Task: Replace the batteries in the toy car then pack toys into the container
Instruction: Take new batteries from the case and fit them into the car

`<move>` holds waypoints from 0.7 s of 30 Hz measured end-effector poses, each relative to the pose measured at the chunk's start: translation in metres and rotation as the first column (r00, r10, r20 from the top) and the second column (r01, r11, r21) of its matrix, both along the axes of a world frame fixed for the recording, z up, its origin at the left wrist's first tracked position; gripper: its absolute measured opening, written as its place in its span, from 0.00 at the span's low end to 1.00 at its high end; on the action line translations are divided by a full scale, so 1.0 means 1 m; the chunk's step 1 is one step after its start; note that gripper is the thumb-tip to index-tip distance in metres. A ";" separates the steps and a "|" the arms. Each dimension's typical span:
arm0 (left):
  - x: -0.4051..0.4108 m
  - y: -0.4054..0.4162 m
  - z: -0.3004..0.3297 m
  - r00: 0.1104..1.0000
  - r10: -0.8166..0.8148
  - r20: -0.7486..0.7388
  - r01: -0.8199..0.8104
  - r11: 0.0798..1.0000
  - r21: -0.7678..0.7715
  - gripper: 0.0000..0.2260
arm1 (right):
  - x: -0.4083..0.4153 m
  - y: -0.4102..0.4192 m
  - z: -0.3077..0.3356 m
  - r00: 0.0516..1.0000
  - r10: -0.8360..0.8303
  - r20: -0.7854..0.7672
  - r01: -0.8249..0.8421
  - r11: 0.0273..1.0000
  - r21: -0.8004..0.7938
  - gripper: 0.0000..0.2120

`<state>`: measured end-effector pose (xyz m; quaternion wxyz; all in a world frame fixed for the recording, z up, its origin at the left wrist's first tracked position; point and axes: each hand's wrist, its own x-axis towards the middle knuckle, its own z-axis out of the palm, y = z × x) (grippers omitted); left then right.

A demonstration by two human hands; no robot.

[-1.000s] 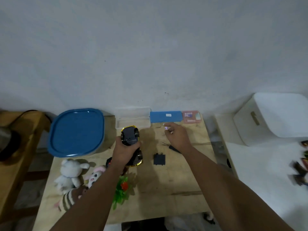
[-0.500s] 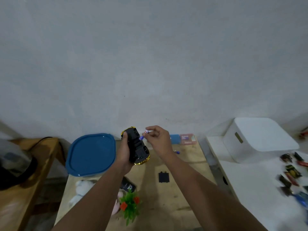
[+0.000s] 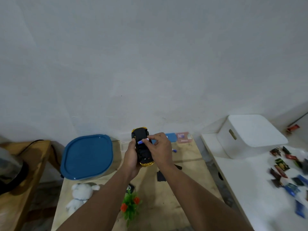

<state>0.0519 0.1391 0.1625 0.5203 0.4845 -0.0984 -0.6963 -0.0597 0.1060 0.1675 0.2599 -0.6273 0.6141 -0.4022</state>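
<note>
The left hand (image 3: 131, 157) gripped the upturned yellow-and-black toy car (image 3: 142, 147) above the wooden desk (image 3: 186, 180), underside showing. The right hand (image 3: 160, 150) pinched a small battery (image 3: 141, 141) against the car's underside. The blue-lidded container (image 3: 86, 157) sat at nine o'clock from the car, a white plush toy (image 3: 80, 195) at seven o'clock.

Wooden table (image 3: 188, 165) bears container (image 3: 86, 157) (blue-lidded), plush (image 3: 80, 195).
</note>
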 end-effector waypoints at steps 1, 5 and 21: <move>-0.002 -0.002 -0.001 1.000 -0.003 -0.013 0.003 1.000 -0.004 0.24 | -0.001 0.000 -0.002 1.000 -0.014 -0.010 0.014 1.000 0.001 0.14; -0.012 -0.009 -0.008 0.999 -0.044 0.003 0.044 0.999 -0.007 0.24 | -0.012 0.003 -0.011 0.989 -0.008 -0.151 0.007 1.000 -0.009 0.17; -0.038 -0.059 -0.081 0.981 -0.002 0.193 -0.024 0.991 0.133 0.22 | -0.120 -0.077 -0.076 0.934 0.100 -0.342 0.033 0.932 0.361 0.16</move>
